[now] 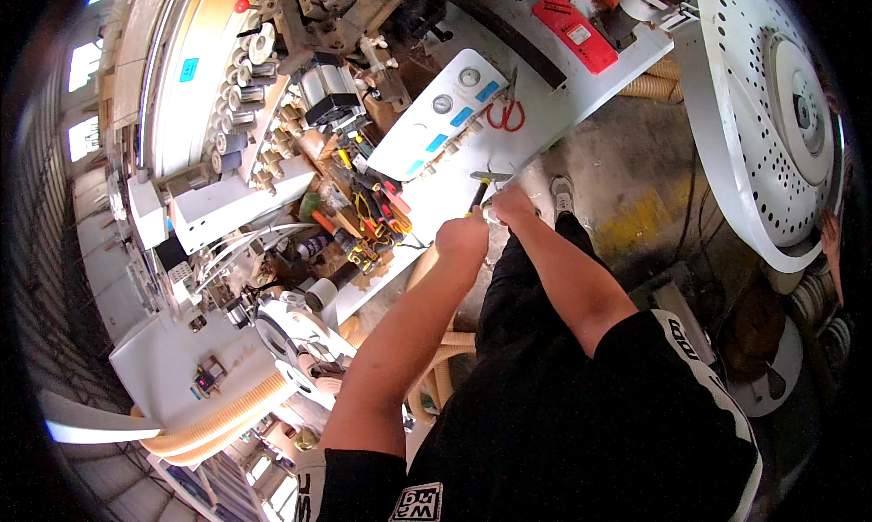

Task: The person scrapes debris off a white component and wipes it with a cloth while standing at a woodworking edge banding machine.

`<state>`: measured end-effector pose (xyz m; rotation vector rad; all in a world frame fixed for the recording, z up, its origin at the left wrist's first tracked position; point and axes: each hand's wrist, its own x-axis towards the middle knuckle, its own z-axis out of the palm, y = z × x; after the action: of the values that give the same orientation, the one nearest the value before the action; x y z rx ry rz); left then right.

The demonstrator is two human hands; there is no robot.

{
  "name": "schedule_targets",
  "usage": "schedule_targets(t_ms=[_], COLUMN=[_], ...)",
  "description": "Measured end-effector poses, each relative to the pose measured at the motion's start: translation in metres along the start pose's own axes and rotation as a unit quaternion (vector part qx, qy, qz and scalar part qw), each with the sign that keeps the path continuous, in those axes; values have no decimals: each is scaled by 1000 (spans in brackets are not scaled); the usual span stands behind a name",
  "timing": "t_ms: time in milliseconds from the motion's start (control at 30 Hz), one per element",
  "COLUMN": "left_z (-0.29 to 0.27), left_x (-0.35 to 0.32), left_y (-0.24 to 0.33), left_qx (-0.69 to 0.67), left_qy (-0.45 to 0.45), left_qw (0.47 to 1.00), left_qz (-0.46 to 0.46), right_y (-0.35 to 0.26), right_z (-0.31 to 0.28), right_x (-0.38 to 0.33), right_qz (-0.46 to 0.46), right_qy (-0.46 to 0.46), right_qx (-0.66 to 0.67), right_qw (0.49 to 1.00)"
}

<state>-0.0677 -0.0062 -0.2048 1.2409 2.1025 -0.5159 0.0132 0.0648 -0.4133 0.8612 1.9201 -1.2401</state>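
My left hand [463, 238] is closed around the handle of a hammer [480, 192]. The handle is yellow and black, and the metal head lies across its far end, over the front edge of the white workbench [545, 123]. Just to the right, my right hand [514, 204] is closed, its fingers curled at the bench edge close to the hammer. A small pale piece shows between the two hands, but what the right hand grips is mostly hidden. Red-handled scissors [506, 115] lie on the bench beyond the hands.
A white panel with gauges [440, 113] lies on the bench. Left of it are several pliers [371, 236] and a dark machine part [327, 95]. A red case [575, 34] sits farther back. At right stands a large perforated white disc [772, 113], with another person's hand [830, 236] beside it.
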Motion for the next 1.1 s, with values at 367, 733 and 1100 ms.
schedule_targets(t_ms=[367, 733, 1100], left_z=[0, -17, -52], left_x=[-8, 19, 3], left_y=[2, 3, -6], left_qx=[3, -37, -7], left_qy=[-13, 25, -68], left_qw=[999, 997, 998], left_qz=[-43, -64, -6], right_y=[-26, 18, 9], right_z=[-5, 16, -40], right_x=[-24, 27, -24], right_qz=[22, -19, -12], right_qy=[66, 104, 128], right_qx=[1, 140, 3], right_qw=[998, 984, 992])
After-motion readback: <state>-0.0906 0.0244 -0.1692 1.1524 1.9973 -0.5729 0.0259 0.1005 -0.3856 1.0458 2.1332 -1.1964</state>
